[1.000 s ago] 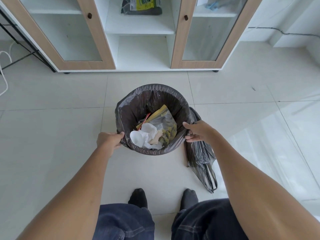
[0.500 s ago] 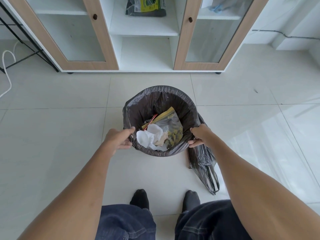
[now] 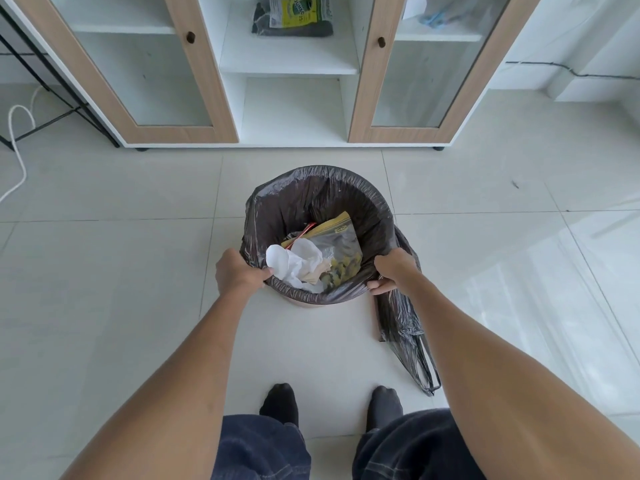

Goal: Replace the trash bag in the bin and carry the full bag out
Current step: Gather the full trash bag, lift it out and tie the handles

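Nearest you, two dark socks [image 3: 282,401] stand on glossy pale tiles. Just beyond them your left hand [image 3: 237,275] and right hand [image 3: 393,271] grip opposite near edges of the dark grey crinkled plastic trash bag [image 3: 322,192]. On each hand the fingers curl over the film and clamp it at the rim.

The bag sits in the round bin [image 3: 311,305], of which only a pinkish-tan sliver shows between your hands. You look to be at the step of freeing the liner. Next, peel the thin, slippery film off the far rim, gather the mouth and lift straight up, since it could tear.

Between your fingers lie crumpled white paper [image 3: 294,263] and a clear zip pouch with a yellow strip [image 3: 337,244]. Just outside your right fingers, a limp black plastic bag [image 3: 405,323] trails on the floor.

Well beyond your fingertips stands a white cabinet with wood-framed glass doors [image 3: 194,81]. On its shelf is a flat pack with a yellow label [image 3: 294,15], possibly fresh liners.
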`<action>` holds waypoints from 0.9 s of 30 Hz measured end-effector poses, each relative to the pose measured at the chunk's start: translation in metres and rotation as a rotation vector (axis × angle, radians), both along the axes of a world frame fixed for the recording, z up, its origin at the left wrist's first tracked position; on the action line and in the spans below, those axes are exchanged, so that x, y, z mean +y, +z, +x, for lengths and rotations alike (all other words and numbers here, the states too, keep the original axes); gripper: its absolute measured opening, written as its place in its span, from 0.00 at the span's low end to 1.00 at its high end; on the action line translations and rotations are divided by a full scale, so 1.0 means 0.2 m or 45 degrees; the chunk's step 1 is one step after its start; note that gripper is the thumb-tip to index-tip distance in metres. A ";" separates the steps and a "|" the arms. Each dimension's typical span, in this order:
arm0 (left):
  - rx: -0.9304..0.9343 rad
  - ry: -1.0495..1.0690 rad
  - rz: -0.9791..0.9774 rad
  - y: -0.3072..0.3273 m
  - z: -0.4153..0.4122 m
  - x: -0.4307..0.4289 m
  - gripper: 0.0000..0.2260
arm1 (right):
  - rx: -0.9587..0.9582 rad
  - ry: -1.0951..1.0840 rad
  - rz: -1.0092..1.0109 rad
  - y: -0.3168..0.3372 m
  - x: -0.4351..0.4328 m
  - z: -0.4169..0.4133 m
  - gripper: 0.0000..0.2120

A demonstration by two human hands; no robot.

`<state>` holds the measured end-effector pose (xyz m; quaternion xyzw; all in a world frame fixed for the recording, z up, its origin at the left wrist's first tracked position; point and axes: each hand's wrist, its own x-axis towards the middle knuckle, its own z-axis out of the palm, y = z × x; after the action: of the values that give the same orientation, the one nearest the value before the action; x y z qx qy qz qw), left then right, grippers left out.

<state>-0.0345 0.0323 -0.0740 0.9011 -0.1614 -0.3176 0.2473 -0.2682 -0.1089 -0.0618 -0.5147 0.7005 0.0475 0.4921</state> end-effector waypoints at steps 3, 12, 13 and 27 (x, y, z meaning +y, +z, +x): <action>-0.054 0.031 0.084 0.00 -0.02 0.00 0.25 | 0.036 0.054 0.002 0.01 -0.01 0.00 0.09; 0.094 0.085 0.096 0.02 -0.06 -0.03 0.16 | 0.099 0.148 -0.021 0.01 -0.01 0.01 0.12; 0.126 0.113 0.083 0.03 -0.07 -0.03 0.16 | 0.106 0.159 -0.030 0.00 -0.01 0.01 0.14; 0.621 0.096 0.015 0.07 -0.02 -0.04 0.21 | 0.152 0.366 0.071 -0.02 -0.02 0.01 0.27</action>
<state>-0.0386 0.0239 -0.0596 0.8046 -0.0613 -0.5171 0.2855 -0.2655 -0.1131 -0.0655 -0.5919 0.6462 0.1674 0.4518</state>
